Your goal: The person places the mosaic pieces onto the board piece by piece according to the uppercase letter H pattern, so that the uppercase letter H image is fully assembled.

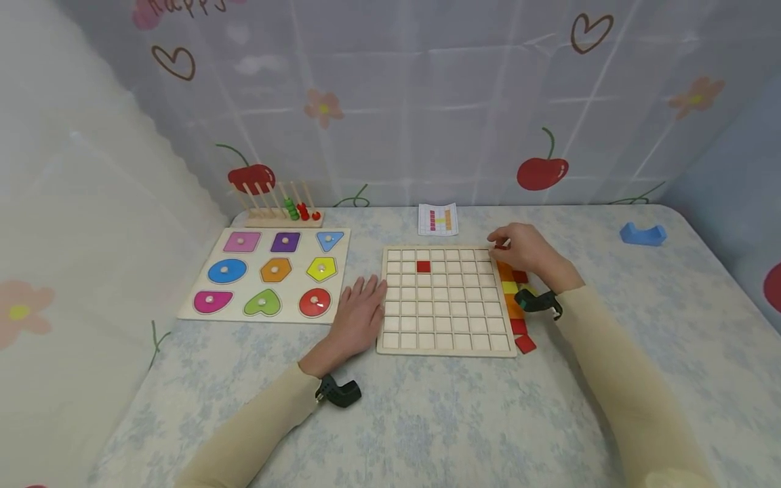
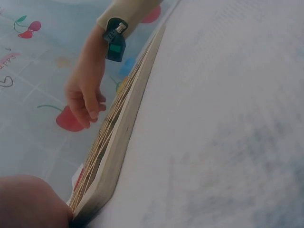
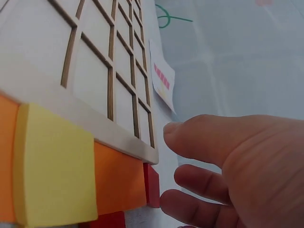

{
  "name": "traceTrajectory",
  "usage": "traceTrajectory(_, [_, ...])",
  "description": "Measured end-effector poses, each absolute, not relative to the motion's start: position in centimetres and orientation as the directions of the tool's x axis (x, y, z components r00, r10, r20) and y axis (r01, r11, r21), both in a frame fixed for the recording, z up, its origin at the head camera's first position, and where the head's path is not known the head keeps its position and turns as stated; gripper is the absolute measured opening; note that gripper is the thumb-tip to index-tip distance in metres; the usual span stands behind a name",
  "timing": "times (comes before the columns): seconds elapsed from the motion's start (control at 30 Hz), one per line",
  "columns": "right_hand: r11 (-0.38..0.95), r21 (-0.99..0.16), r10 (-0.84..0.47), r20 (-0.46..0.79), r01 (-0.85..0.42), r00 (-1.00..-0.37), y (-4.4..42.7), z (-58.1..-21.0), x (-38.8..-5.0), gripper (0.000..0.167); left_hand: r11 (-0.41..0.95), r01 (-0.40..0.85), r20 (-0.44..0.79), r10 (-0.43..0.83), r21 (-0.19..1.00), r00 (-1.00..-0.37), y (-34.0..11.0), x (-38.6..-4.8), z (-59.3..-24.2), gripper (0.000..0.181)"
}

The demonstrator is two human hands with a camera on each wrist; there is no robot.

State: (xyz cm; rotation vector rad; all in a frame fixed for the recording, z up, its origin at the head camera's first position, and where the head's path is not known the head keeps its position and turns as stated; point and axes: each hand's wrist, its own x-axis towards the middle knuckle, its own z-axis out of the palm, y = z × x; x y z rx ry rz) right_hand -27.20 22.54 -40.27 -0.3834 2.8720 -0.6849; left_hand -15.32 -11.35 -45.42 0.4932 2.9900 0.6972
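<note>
A wooden grid board (image 1: 448,355) lies on the table with one red square tile (image 1: 424,266) in an upper cell. My left hand (image 1: 360,312) rests flat with fingers extended, touching the board's left edge. At the upper right corner hovers my right hand (image 1: 525,247), thumb and fingers bent, with no tile visible between them. In the right wrist view its fingertips come close to a red tile (image 3: 152,186). Beside it along the board's right edge lie an orange tile (image 3: 118,175) and a yellow tile (image 3: 59,166). Part of this row is hidden under the right hand in the head view.
A pattern card (image 1: 438,220) lies behind the board. To the left sit a shape puzzle (image 1: 232,313) with knobbed pieces and a peg stand (image 1: 283,222) with beads. A blue curved block (image 1: 643,234) is at far right. One loose red tile (image 1: 525,343) lies near the board's lower right corner.
</note>
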Motion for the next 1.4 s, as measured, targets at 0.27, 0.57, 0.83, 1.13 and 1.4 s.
traceTrajectory(0.27, [0.875,-0.441,-0.265,-0.091,-0.199,-0.960,23.0,-40.7,-27.1,0.043,0.850,0.296,0.040,0.311,0.436,-0.950,-11.3,-15.2,-45.4,0.052])
traceTrajectory(0.57, [0.871,-0.444,-0.279,-0.095,-0.210,-0.956,23.1,-40.7,-27.3,0.044,0.851,0.292,0.040,0.306,0.437,-0.951,-11.4,-15.3,-45.2,0.052])
traceTrajectory(0.83, [0.879,-0.437,-0.266,-0.118,-0.190,-0.957,23.3,-41.0,-27.4,0.043,0.849,0.295,0.026,0.317,0.439,-0.948,-11.3,-15.3,-45.2,0.052])
traceTrajectory(1.13, [0.896,-0.413,-0.233,-0.120,-0.165,-0.965,23.5,-41.7,-27.5,0.040,0.853,0.291,0.028,0.310,0.433,-0.950,-11.3,-15.2,-45.1,0.052])
traceTrajectory(1.4, [0.902,-0.406,-0.214,-0.122,-0.148,-0.969,23.5,-42.0,-27.6,0.040,0.849,0.288,0.031,0.307,0.442,-0.951,-11.3,-15.2,-45.2,0.052])
